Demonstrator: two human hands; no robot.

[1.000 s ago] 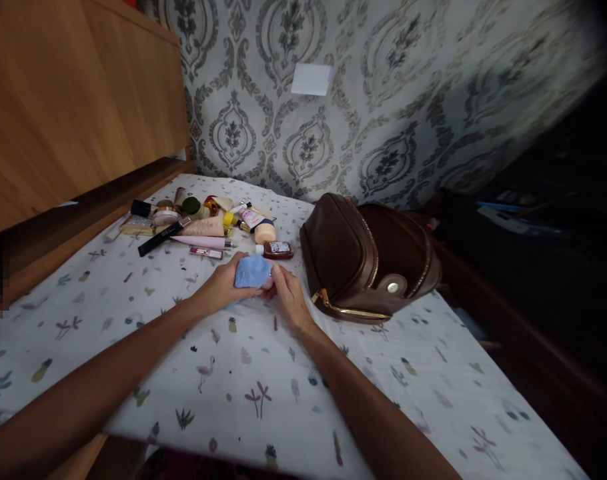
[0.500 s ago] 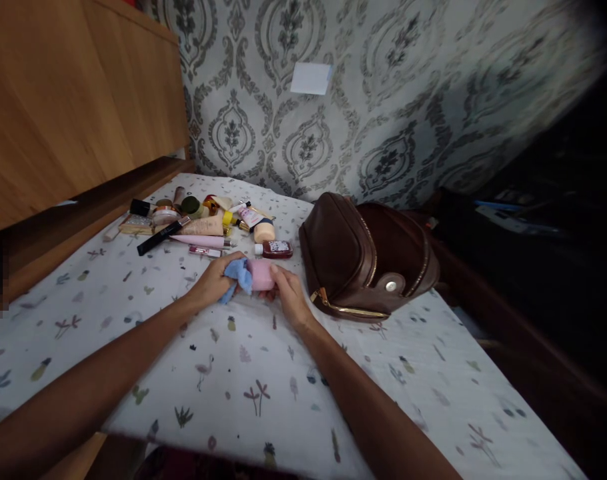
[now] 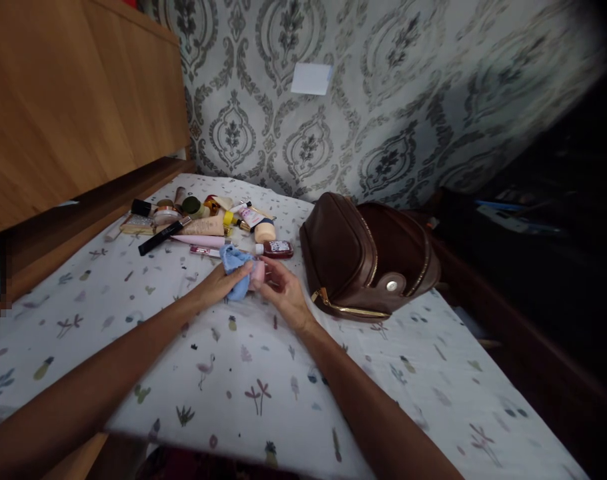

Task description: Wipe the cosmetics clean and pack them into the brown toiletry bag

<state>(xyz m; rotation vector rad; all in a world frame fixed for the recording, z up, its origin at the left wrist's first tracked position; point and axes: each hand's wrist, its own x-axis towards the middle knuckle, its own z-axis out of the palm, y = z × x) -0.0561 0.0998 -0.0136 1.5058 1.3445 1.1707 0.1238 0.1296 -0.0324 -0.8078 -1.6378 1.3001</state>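
Closed around a light blue cloth (image 3: 237,261), my left hand (image 3: 217,285) presses it against a small pink container (image 3: 258,272). Fingers of my right hand (image 3: 286,295) grip that container from the other side. The cloth and fingers hide much of it, so its exact kind is unclear. Just beyond my hands lies a bottle of dark red liquid with a white cap (image 3: 277,249). A small lip gloss tube (image 3: 203,251) lies beside the cloth, behind my left hand.
Several cosmetics are heaped at the back left, among them a black tube (image 3: 161,238), a beige squeeze tube (image 3: 208,226) and a round cream-coloured jar (image 3: 265,231). A brown leather bag (image 3: 333,253) stands unzipped on the right. A patterned cloth (image 3: 233,373) covers the table; a wooden cabinet (image 3: 83,93) borders the left.
The blue cloth has shifted up and spread over more of the pink container. My left thumb now lies across it, and my right fingers have changed their hold.
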